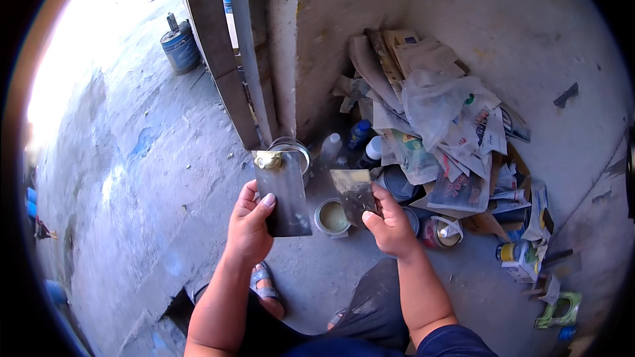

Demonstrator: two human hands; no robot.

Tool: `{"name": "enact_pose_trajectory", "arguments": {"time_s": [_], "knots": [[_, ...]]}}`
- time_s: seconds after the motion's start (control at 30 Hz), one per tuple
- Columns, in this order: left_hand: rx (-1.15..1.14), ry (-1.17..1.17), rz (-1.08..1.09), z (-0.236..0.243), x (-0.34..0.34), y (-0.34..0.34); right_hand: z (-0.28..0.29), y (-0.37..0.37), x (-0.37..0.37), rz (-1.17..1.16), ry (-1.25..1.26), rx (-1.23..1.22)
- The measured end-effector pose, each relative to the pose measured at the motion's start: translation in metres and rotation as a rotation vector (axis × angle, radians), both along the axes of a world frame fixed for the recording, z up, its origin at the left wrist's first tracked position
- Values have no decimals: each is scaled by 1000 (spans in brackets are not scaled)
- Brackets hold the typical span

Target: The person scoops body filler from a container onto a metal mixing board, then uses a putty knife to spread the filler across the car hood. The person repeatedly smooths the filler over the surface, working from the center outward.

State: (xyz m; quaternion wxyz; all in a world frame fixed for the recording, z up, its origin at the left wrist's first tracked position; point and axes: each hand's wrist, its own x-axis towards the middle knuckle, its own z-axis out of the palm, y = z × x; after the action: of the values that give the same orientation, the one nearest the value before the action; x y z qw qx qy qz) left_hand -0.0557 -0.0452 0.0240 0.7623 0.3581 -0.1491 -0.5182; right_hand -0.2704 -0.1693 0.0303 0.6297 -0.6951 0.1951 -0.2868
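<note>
My left hand (249, 230) grips a flat grey metal plate (284, 201) by its left edge, thumb on top. A lump of pale yellow putty (268, 159) sits on the plate's far left corner. In my right hand (395, 226) is a smaller metal spreader blade (355, 193), pinched between thumb and fingers, with pale putty smeared along its far edge. The two tools are apart. Below and between them on the floor stands a round tin (332, 217) with pale greenish contents. Another open can (294, 150) is partly hidden behind the plate.
Bottles (359, 133) stand by the wall corner, beside a heap of papers and plastic bags (443, 119). A tin with a white strip (443, 231) is right of my right hand. Metal posts (254, 59) rise ahead; a blue can (180, 47) stands beyond, at left.
</note>
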Motion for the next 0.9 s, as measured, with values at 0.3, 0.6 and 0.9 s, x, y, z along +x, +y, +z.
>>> {"name": "enact_pose_trajectory", "arguments": {"time_s": [0.3,0.6,0.9], "knots": [[-4,39,159,-12,-39,-8,-2,33,23,80,-2,169],[-13,-159,220,-19,-34,-6,8,32,32,31,193,-161],[-29,-239,281,-17,-28,-6,3,41,45,-77,269,-475]]}}
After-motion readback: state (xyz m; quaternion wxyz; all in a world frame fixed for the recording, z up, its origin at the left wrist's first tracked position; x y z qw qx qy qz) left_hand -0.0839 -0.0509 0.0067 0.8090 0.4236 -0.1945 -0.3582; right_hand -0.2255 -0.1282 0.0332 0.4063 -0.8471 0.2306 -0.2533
